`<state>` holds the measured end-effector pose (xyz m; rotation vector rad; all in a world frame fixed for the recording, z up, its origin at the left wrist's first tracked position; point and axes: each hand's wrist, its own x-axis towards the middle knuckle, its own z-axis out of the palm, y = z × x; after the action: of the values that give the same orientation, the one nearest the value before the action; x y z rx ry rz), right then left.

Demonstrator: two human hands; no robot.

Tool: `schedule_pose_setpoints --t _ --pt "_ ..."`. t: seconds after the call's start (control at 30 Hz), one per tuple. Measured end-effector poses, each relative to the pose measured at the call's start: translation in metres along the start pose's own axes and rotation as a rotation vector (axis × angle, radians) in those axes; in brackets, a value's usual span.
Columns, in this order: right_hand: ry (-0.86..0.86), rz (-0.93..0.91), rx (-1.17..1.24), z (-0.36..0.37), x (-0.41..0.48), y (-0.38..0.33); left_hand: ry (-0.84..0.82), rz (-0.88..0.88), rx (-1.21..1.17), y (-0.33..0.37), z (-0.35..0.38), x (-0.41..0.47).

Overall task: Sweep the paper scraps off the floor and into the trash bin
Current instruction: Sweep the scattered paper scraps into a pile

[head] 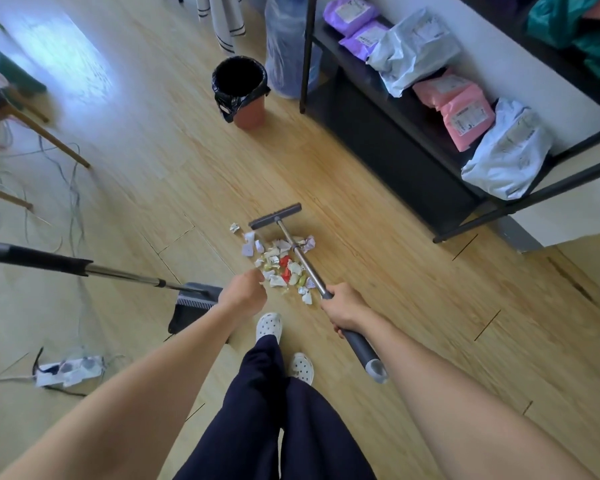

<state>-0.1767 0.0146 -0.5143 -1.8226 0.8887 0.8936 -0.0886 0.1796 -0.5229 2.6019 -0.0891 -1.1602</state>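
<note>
Left of the left hand (245, 292), which is loosely curled on nothing I can make out, the dustpan (191, 308) waits unloaded on the floor. Between the hands lie the gathered paper scraps (281, 268). The right hand (343, 308) is clamped on the broom handle (303, 259) (head beyond the pile), and the trash bin (243, 91) stands well ahead, so scooping and dumping remain.

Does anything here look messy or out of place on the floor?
Yes. Torn paper scraps lie heaped on the wooden floor before the person's feet. At left, loose cables sprawl in tangles near a power strip. The trash bin stands upright.
</note>
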Motion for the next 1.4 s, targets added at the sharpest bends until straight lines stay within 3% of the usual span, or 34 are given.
schedule_pose_setpoints --t 0.27,0.47,0.83,1.03,1.4 --pt "-0.025 -0.107 -0.144 0.021 0.044 -0.065 0.028 -0.066 0.036 -0.034 -0.013 0.014" --pt "-0.086 -0.027 -0.210 0.040 0.062 -0.071 0.028 -0.072 -0.018 -0.053 -0.024 0.013" --pt "-0.084 0.086 -0.247 0.035 0.022 0.035 0.003 -0.035 -0.009 -0.027 -0.004 -0.007" --pt "-0.053 0.139 -0.143 0.029 -0.020 0.095 -0.032 0.047 0.069 -0.005 0.027 -0.030" --pt "-0.045 0.114 -0.039 0.034 -0.059 0.120 0.007 0.080 0.089 -0.011 0.039 -0.066"
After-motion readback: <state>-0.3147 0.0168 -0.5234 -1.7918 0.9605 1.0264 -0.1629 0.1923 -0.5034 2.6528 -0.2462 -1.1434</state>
